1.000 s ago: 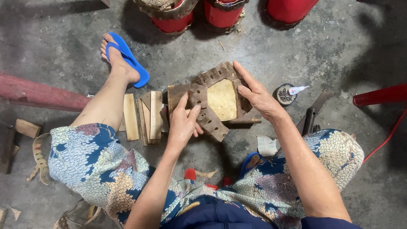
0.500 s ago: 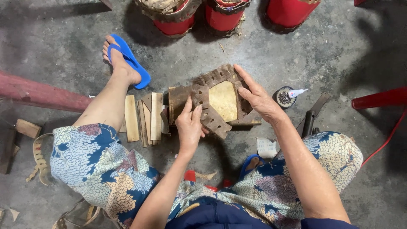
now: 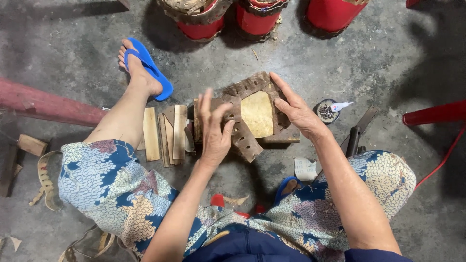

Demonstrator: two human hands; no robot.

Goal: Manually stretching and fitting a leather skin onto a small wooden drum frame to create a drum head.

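Note:
A square frame of brown perforated strips (image 3: 245,87) around a pale tan panel (image 3: 257,114) lies on a wooden block (image 3: 281,138) on the concrete floor. My left hand (image 3: 213,128) stands edge-on at the frame's left side, fingers straight and together, thumb against a brown strip (image 3: 245,140). My right hand (image 3: 296,109) rests on the frame's right edge, fingers spread over the strip there. Neither hand is closed around anything.
Several thin wooden slats (image 3: 165,131) lie left of the frame. A small round dish with a white tube (image 3: 329,109) and a dark knife (image 3: 357,133) are to the right. Red drums (image 3: 199,17) stand at the top. My foot wears a blue sandal (image 3: 148,68).
My left hand has lifted off the frame's lower left strip and turned upright on its edge. My right hand has stayed on the right side.

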